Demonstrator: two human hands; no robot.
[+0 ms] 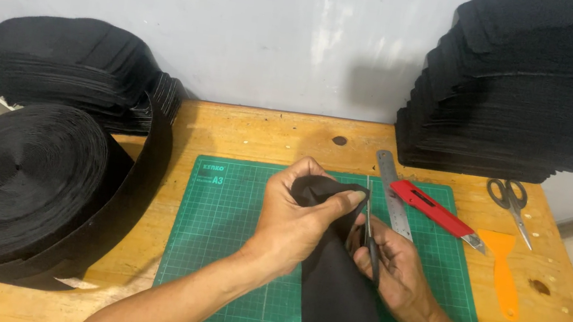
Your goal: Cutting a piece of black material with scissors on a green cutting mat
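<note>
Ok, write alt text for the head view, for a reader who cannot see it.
Over a green cutting mat, the left hand pinches a black fabric strip while the right hand works a dark, slim tool against it. A steel ruler, red utility knife, orange scraper and scissors lie to the right.

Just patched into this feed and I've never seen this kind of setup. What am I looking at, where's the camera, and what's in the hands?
One picture, from a camera on a person's head, looking down at their bare hands over a wooden table. The left hand pinches a black fabric strip above a green cutting mat. The right hand holds dark scissors against the strip. On the table: a steel ruler, red knife, second scissors, orange scraper, a big black roll and black stacks.
</note>
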